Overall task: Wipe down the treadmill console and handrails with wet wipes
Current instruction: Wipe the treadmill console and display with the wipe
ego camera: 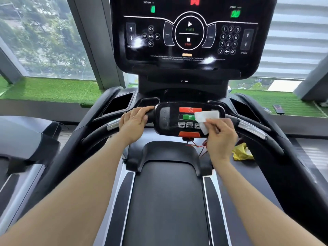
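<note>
The person's right hand (221, 134) pinches a white wet wipe (206, 120) between thumb and fingertips, a narrow grip, and the wipe lies against the right part of the small control panel (166, 121) set between the handrails, over the green button (189, 117) and just below the red stop button (190, 109). The left hand (134, 119) rests on the left handrail (99, 132), fingers curled over the bar close to the panel's edge. Above, the big console screen (191, 32) is lit, with green figures showing, so the machine appears to be powered. The main risk is that pressure through the wipe presses the green button or one of the grey speed keys (185, 124) and the belt (166, 201) starts to run under the person. The wipe is held only at a corner, so it may fold up or slip free during a stroke. The hand also works just above the orange safety clip (189, 134) and its red cord (198, 145), which could snag. A crumpled yellow wrapper (242, 151) lies beside the belt on the right.
</note>
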Motion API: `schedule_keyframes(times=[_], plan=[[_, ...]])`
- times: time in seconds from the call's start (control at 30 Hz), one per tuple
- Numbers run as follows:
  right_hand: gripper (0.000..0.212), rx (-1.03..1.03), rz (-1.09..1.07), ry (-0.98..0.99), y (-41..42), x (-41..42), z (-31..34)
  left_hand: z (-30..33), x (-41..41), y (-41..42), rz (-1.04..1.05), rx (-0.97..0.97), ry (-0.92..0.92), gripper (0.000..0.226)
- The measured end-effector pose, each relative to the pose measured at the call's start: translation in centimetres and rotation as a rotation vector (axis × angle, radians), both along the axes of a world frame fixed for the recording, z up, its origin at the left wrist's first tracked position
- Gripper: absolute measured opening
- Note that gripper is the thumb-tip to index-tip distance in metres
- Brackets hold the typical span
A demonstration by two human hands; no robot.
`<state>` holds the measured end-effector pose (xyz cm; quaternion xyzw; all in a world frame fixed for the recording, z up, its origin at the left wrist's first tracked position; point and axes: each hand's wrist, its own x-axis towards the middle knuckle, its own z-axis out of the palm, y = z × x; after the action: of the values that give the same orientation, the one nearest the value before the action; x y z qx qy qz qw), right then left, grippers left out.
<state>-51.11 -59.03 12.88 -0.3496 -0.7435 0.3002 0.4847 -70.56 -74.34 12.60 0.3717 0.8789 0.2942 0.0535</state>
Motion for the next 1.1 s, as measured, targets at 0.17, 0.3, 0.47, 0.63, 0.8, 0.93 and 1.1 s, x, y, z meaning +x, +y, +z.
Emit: schedule_keyframes(times=[0.17, 0.3, 0.47, 0.63, 0.8, 0.93, 1.1], plan=[[0.005, 0.107, 0.121, -0.036, -4.6, -2.9, -1.2, 0.3, 0.3, 0.2, -0.007, -0.01, 0.013, 0.04], [0.006, 0.272, 0.369, -0.184, -6.1, -4.9, -0.7, 0.5, 0.4, 0.1, -0.014, -0.015, 0.007, 0.039], [0.009, 0.2, 0.23, -0.091, -1.7, -1.6, -0.6, 0.7, 0.6, 0.1, -0.006, -0.015, 0.003, 0.039], [0.007, 0.079, 0.018, -0.002, -3.0, -1.8, -1.4, 0.6, 0.6, 0.1, -0.013, -0.011, 0.004, 0.04], [0.011, 0.338, 0.374, -0.241, -5.4, -5.3, -0.7, 0.6, 0.6, 0.1, -0.01, -0.032, 0.008, 0.04], [0.011, 0.286, 0.262, -0.186, -2.8, -3.1, -0.2, 0.7, 0.5, 0.1, -0.001, -0.044, -0.003, 0.04], [0.025, 0.024, -0.187, -0.117, 0.8, -1.3, 0.6, 0.2, 0.3, 0.2, -0.019, -0.007, 0.009, 0.04]])
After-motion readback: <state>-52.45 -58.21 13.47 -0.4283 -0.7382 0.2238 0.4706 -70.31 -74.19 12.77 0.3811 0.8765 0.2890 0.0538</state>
